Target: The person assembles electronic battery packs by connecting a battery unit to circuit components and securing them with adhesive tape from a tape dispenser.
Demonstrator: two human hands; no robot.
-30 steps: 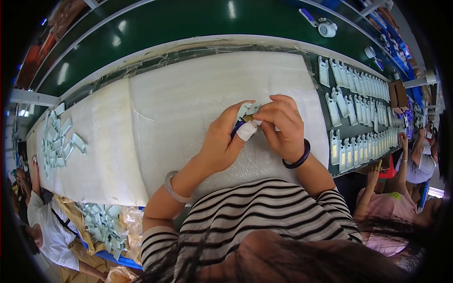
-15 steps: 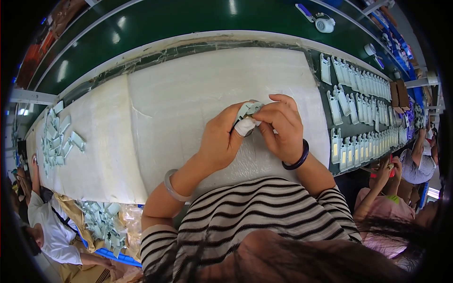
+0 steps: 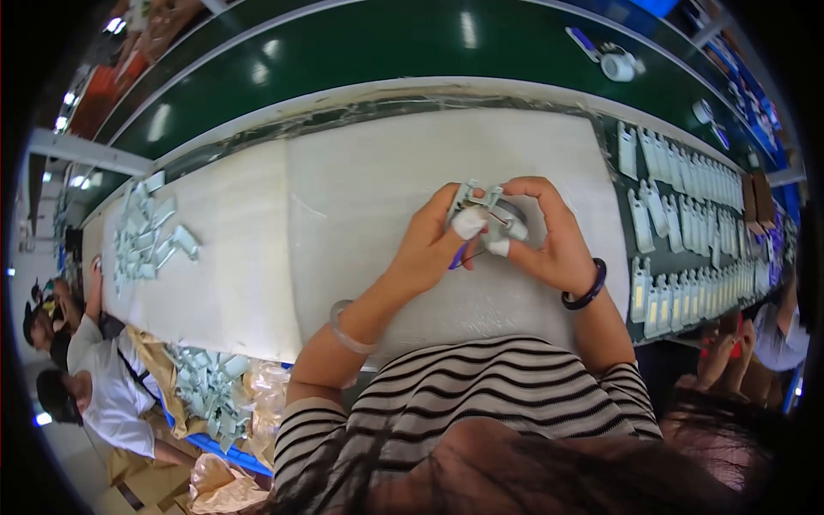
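Above the white padded mat [image 3: 386,172], my two hands meet over a small plastic assembly. My left hand [image 3: 429,240] is closed on a pale green plastic housing [image 3: 469,193], its white-covered thumb pressed against it. A purple piece [image 3: 458,255] shows below that thumb, and a thin dark wire runs nearby. My right hand [image 3: 554,245] curls round a round pale grey part [image 3: 512,219] touching the housing. Its thumb tip is also covered in white. The fingers behind the parts are partly hidden.
Loose pale green housings [image 3: 146,232] lie in a pile on the left; more fill a lined blue crate [image 3: 210,395] below. Rows of upright housings [image 3: 678,215] stand at right. A green conveyor [image 3: 369,51] carries a purple-handled round device [image 3: 618,65]. Co-workers sit at both sides.
My hands have drawn slightly apart and turned the assembly, so the round part and purple piece show. My right fingers have moved from pinching at the housing to curling round the round part. The view has shifted.
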